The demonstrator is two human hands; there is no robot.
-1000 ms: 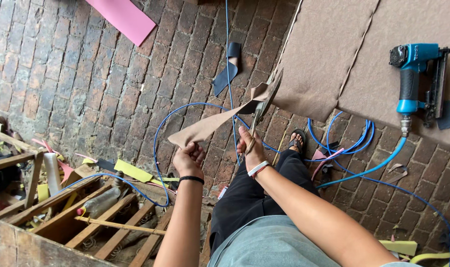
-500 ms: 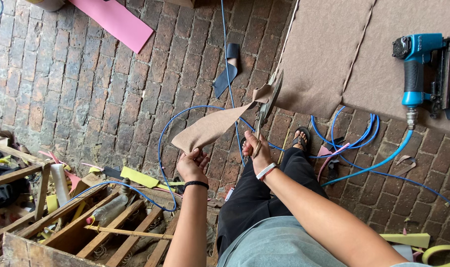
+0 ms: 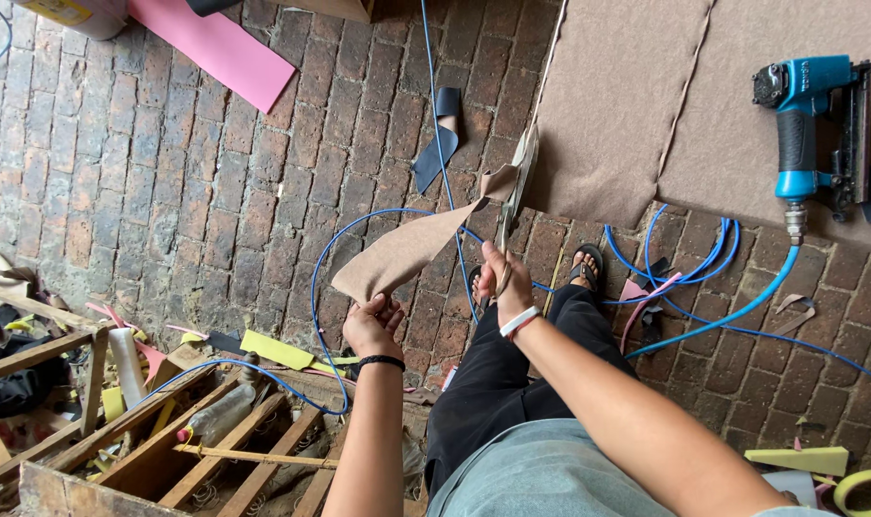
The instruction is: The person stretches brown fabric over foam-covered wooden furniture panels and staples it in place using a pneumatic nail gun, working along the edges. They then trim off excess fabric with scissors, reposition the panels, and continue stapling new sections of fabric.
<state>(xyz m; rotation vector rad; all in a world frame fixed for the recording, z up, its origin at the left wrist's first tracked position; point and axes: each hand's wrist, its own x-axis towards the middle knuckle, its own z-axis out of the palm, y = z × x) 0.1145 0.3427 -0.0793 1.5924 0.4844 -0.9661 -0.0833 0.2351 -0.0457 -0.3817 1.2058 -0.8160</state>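
My left hand (image 3: pixel 373 324) pinches the near end of a long tan fabric strip (image 3: pixel 411 249) and holds it taut. The strip runs up and right to a large brown fabric sheet (image 3: pixel 627 105) spread on the brick floor. My right hand (image 3: pixel 505 278) grips a pair of scissors (image 3: pixel 514 196) whose blades point away from me and meet the strip where it joins the sheet. A black band circles my left wrist, a white one my right. My black trouser leg and sandalled foot (image 3: pixel 585 266) lie below the scissors.
A blue pneumatic stapler (image 3: pixel 807 124) rests on the fabric at the right, its blue air hose (image 3: pixel 703 316) looping over the bricks. A pink sheet (image 3: pixel 215 43) lies top left. A wooden frame (image 3: pixel 158 450) with scraps and a bottle sits bottom left. Dark fabric offcut (image 3: pixel 437 139) lies ahead.
The view has shifted slightly; both hands have moved a little lower and right in it, still holding the strip taut with the scissors at the sheet's edge.
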